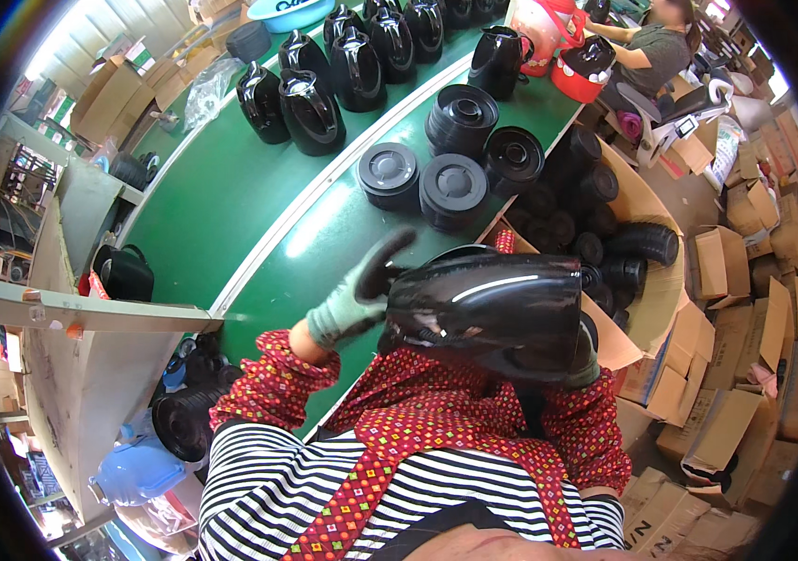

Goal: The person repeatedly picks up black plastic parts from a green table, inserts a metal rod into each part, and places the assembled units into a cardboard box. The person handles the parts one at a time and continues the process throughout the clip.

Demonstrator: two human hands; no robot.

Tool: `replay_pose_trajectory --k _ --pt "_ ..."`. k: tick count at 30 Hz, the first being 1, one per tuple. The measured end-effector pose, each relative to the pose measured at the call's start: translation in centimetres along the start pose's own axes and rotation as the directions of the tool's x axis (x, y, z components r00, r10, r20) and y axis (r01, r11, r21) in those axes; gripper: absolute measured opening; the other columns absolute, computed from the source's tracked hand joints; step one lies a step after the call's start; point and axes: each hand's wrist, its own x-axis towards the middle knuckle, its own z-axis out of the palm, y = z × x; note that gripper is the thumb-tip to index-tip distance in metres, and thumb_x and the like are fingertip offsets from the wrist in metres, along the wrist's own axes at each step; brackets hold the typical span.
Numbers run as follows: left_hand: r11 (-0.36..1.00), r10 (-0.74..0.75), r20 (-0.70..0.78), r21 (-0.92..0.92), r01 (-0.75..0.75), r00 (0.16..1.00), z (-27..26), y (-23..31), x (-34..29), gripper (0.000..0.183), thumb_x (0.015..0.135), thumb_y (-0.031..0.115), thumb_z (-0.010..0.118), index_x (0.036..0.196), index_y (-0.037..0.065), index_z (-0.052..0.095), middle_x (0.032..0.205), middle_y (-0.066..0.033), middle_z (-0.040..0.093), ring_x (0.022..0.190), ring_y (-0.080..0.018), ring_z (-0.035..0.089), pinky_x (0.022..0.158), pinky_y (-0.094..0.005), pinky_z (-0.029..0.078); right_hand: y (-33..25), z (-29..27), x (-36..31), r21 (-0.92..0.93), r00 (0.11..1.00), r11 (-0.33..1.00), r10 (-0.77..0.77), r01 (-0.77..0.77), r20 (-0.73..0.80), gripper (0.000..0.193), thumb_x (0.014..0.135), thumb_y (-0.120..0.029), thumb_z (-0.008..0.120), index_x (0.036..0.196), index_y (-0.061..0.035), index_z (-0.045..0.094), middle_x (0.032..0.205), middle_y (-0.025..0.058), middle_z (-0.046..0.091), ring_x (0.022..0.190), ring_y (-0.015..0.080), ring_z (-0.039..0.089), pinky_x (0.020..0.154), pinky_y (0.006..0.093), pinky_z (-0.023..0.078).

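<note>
A glossy black jug body (488, 309) lies sideways in the air in front of my chest. My right hand (587, 360), in a grey-green glove, supports it at its right end; most of those fingers are hidden behind it. By the jug body's left end is my left hand (348, 301), gloved the same way, with dark fingers stretched apart. Whether its fingertips touch the jug body is hard to tell. Beyond, on the green bench (221, 224), stand round black lids or bases, among them a flat disc (454, 185) and a ringed stack (461, 114).
Several upright black jugs (312, 112) stand at the back. A carton (647, 309) of black round parts adjoins the bench on the right, with many cardboard boxes (722, 430) beyond. A metal beam (90, 313) juts in from the left. Another person (661, 56) sits at the far right.
</note>
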Motion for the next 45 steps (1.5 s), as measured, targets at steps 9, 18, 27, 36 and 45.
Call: replay_pose_trajectory --k 9,18,27,36,45 --pt "0.992 0.017 -0.226 -0.115 -0.044 0.974 -0.2 -5.7 -1.6 0.073 0.097 0.016 0.076 0.156 -0.003 0.039 0.151 -0.0211 0.057 0.137 -0.0296 0.059 0.116 -0.0453 0.05 -2.4 6.2 5.6 -0.259 0.96 0.935 0.268 -0.241 0.075 0.064 0.105 -0.042 0.067 0.149 0.0027 0.052 0.14 0.0117 0.066 0.127 0.022 0.063 0.111 0.0393 0.049" --pt "0.955 -0.152 -0.24 -0.287 0.079 0.959 -5.2 -9.1 -5.7 0.062 0.106 0.017 0.061 0.16 -0.002 0.036 0.157 -0.0203 0.051 0.141 -0.0294 0.055 0.119 -0.0446 0.047 -2.2 0.4 23.1 -0.768 0.9 -0.628 -0.397 -0.125 0.178 0.097 0.077 -0.074 0.077 0.158 -0.0261 0.051 0.163 0.0341 0.033 0.151 0.0533 0.029 0.124 0.0627 0.02" --pt "0.975 -0.147 -0.158 -0.191 0.116 0.976 -4.4 -9.3 -5.3 0.055 0.114 0.02 0.048 0.163 -0.001 0.034 0.164 -0.0193 0.044 0.145 -0.0295 0.051 0.122 -0.044 0.043 -3.5 2.8 17.9 -0.958 0.833 -0.238 -0.49 0.157 0.258 0.088 0.086 -0.047 0.079 0.162 -0.0204 0.045 0.155 0.0259 0.044 0.139 0.0453 0.041 0.121 0.0547 0.031" --pt "0.856 0.285 -0.189 0.492 -0.161 0.94 1.0 -7.4 -1.2 0.078 0.084 0.02 0.089 0.147 -0.006 0.051 0.134 -0.0164 0.069 0.117 -0.0281 0.07 0.103 -0.0374 0.056 -2.8 7.2 2.4 -0.937 0.83 0.11 -0.506 0.333 0.235 0.097 0.092 -0.066 0.067 0.16 -0.0017 0.044 0.162 0.0235 0.041 0.149 0.0417 0.037 0.123 0.0526 0.027" --pt "0.985 -0.146 0.248 -0.054 0.164 0.958 -0.6 -14.2 0.2 0.055 0.108 0.02 0.051 0.157 -0.001 0.039 0.154 -0.0182 0.052 0.135 -0.0281 0.059 0.117 -0.0436 0.049 -2.6 5.3 -2.7 -0.866 0.715 0.014 -0.57 0.5 0.404 0.096 0.089 -0.063 0.073 0.158 -0.0008 0.047 0.16 0.031 0.038 0.146 0.0476 0.039 0.121 0.057 0.028"
